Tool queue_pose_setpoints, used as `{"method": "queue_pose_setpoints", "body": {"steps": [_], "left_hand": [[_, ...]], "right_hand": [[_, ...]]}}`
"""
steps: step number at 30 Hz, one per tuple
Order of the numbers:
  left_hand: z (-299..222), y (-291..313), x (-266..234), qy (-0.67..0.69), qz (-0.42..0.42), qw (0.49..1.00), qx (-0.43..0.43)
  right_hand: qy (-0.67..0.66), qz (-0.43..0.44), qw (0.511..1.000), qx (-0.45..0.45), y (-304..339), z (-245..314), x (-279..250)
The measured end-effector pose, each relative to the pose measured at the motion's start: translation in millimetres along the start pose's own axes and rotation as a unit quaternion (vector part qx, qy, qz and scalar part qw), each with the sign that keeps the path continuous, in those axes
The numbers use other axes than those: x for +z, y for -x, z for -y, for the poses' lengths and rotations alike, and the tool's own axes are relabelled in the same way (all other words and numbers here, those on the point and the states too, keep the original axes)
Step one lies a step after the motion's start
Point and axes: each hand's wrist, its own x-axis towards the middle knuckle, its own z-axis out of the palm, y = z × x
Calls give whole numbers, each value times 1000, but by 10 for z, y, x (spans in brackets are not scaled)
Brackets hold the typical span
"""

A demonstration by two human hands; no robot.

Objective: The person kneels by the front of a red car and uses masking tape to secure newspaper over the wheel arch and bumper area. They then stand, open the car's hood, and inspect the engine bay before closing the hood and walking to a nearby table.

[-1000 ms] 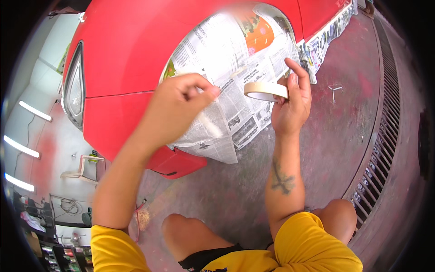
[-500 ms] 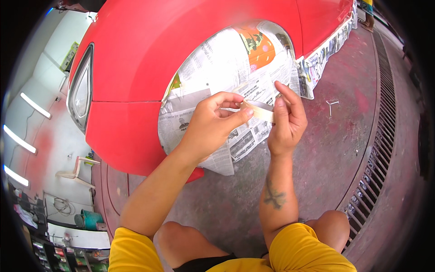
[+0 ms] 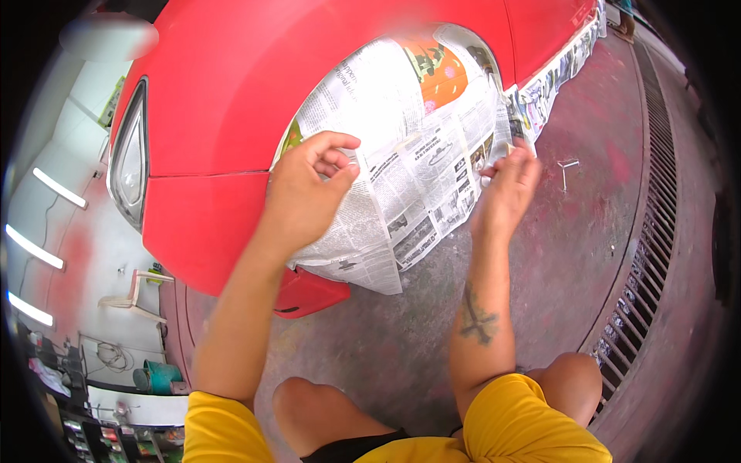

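Newspaper (image 3: 413,166) fills the rounded wheel arch of a red car body (image 3: 224,116): thin overlapping sheets, creased, mostly grey print, one orange printed patch (image 3: 444,85) near the top. Lower corner hangs loose as a point below the arch. More paper strip (image 3: 557,77), crumpled, edges the sill to the right.

Left hand (image 3: 305,193) in front of the paper's left part, fingers loosely curled, thumb and forefinger tips slightly apart; cannot tell whether anything thin is pinched there. Right hand (image 3: 509,189) by the paper's right edge, fingers bent, blurred; a small pale bit (image 3: 485,182) shows at its fingers, material unclear, hold on it cannot be told.

Body panels smooth, softly curved; headlight (image 3: 130,162) glassy, tapering. Concrete floor (image 3: 556,285) rough, stained reddish. Slatted drain grate (image 3: 641,293) curves along the right.
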Motion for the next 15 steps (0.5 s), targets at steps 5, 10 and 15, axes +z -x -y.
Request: {"method": "queue_pose_setpoints", "body": {"steps": [5,10,15], "left_hand": [[-223,-102,-214,-122,104,986,34],[-302,-113,-178,-109,124,986,-4],[-311,-131,-159,-146,105,984,15]], "right_hand": [[38,311,931,190,344,32,193],[98,373,916,108,493,92,328],[134,351,925,64,496,-48,323]]}}
